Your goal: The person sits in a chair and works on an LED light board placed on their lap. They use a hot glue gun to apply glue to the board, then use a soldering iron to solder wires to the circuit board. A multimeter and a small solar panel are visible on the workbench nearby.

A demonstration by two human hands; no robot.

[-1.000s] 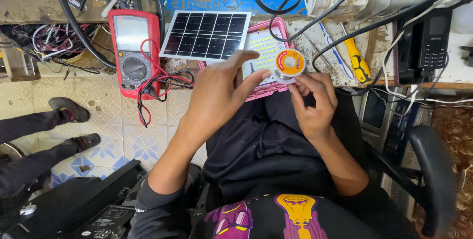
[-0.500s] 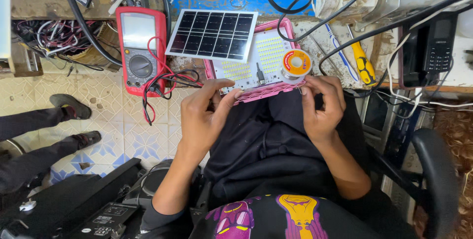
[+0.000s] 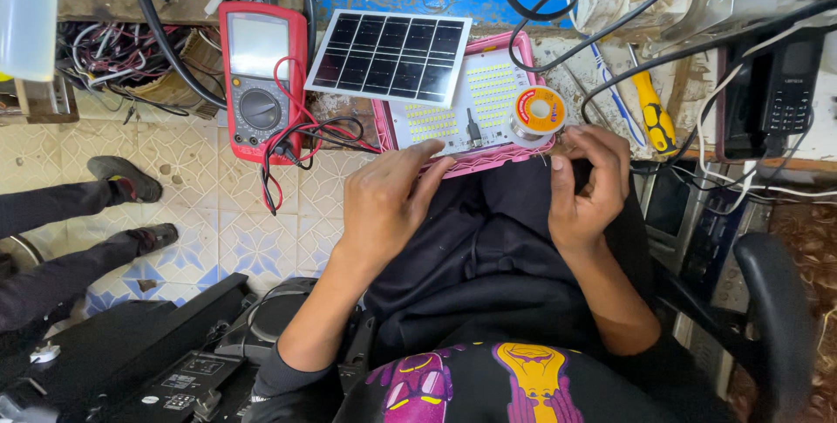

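I'm steadying the pink LED panel [image 3: 462, 118] with my spread left hand [image 3: 388, 201] while my right hand [image 3: 588, 183] is pinching solder wire (barely visible), and the solder spool [image 3: 538, 112] perched on top is risking rolling off if the panel tips.

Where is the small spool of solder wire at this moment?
In the head view, the spool lies on the right end of the pink LED panel, just above the right hand and left of the yellow screwdriver.

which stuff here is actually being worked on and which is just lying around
In hand:
- pink LED panel, left hand touching its near edge
- solder spool resting on the panel
- right hand at the panel's corner, by the spool

Lying about:
- solar panel
- red multimeter with its leads
- yellow-handled screwdriver
- black handset
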